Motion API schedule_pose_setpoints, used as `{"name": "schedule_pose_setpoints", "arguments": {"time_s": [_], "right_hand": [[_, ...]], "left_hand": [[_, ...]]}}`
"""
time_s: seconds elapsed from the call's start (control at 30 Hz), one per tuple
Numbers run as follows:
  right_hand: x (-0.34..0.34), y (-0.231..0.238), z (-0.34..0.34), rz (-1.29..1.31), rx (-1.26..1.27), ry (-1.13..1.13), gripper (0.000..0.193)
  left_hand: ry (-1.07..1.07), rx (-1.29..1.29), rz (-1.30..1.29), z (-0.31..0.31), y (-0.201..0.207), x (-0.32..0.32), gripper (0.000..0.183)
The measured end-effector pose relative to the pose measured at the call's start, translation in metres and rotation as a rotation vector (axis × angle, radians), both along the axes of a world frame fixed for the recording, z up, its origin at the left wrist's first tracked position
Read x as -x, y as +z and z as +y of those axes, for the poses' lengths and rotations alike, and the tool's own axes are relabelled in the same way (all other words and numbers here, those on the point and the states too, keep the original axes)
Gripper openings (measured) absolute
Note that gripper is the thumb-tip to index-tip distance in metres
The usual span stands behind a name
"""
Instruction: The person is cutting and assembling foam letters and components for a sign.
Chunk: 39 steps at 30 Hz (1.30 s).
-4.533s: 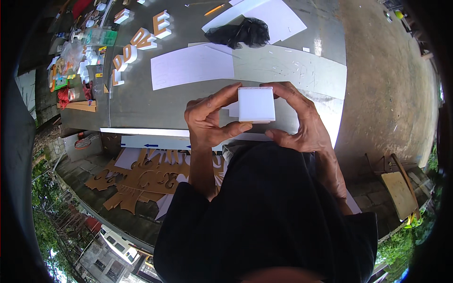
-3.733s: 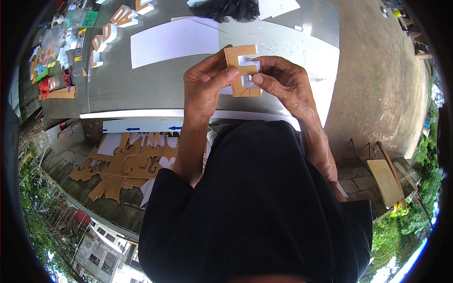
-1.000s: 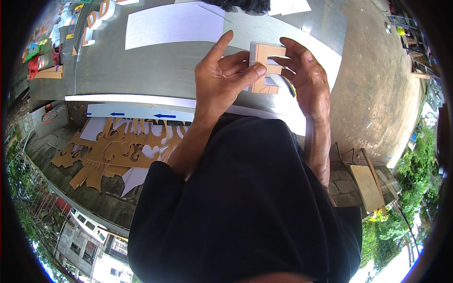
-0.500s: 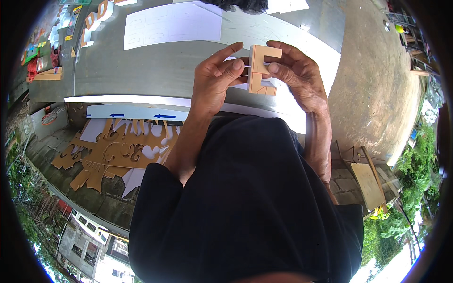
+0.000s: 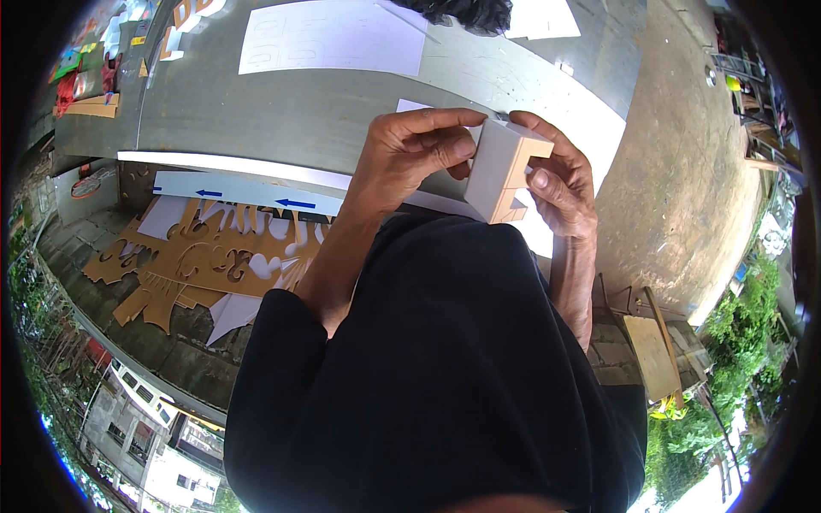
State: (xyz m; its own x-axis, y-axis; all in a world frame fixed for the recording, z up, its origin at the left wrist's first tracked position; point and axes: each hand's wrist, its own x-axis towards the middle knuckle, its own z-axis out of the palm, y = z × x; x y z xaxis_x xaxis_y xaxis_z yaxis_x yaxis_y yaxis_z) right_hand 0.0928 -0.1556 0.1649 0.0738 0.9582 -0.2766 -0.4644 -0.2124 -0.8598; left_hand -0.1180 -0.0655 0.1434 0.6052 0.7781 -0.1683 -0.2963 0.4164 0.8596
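A letter-shaped block (image 5: 517, 162) with a tan face, short arms and white side walls is held up above the table. It is tilted so that its long white side shows. Around its right side are the fingers of my right hand (image 5: 569, 184), the thumb pressed near the middle arm of the tan face. My left hand (image 5: 406, 158) is at the opposite side, index fingertip at the top corner and thumb against the white wall. The other left fingers are curled and partly hidden.
The grey table (image 5: 282, 120) bears drawn white sheets (image 5: 333, 38) and more letter blocks (image 5: 184, 26) at the far left. A person's dark hair (image 5: 466, 13) shows at the far edge. Cut-out brown boards (image 5: 192, 265) lie below the table at left; a wooden board (image 5: 654, 355) stands at right.
The block has come nearer to me and to the right, and turned so its white side wall shows. Both hands have moved with it. The view has shifted a little.
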Motion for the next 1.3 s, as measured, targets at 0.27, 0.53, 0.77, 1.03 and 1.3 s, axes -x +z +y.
{"name": "schedule_pose_setpoints", "arguments": {"time_s": [0.27,0.53,0.77,1.03,1.3], "right_hand": [[0.002,0.001,-0.012,0.016,-0.02,-0.011,0.068],[0.013,0.009,-0.031,0.007,0.028,-0.006,0.073],[0.013,0.005,-0.04,0.018,0.062,0.027,0.071],[0.011,-0.001,-0.038,-0.014,0.078,-0.012,0.069],[0.015,0.004,-0.018,-0.229,0.181,-0.014,0.067]], "left_hand": [[-0.085,0.018,-0.071,-0.002,-0.001,-0.005,0.03],[-0.113,0.024,-0.204,-0.015,-0.008,0.005,0.028],[-0.117,0.074,-0.179,-0.022,-0.012,0.007,0.025],[-0.124,0.162,-0.145,-0.021,-0.022,0.004,0.034],[-0.099,0.161,0.001,-0.032,-0.003,0.006,0.065]]}}
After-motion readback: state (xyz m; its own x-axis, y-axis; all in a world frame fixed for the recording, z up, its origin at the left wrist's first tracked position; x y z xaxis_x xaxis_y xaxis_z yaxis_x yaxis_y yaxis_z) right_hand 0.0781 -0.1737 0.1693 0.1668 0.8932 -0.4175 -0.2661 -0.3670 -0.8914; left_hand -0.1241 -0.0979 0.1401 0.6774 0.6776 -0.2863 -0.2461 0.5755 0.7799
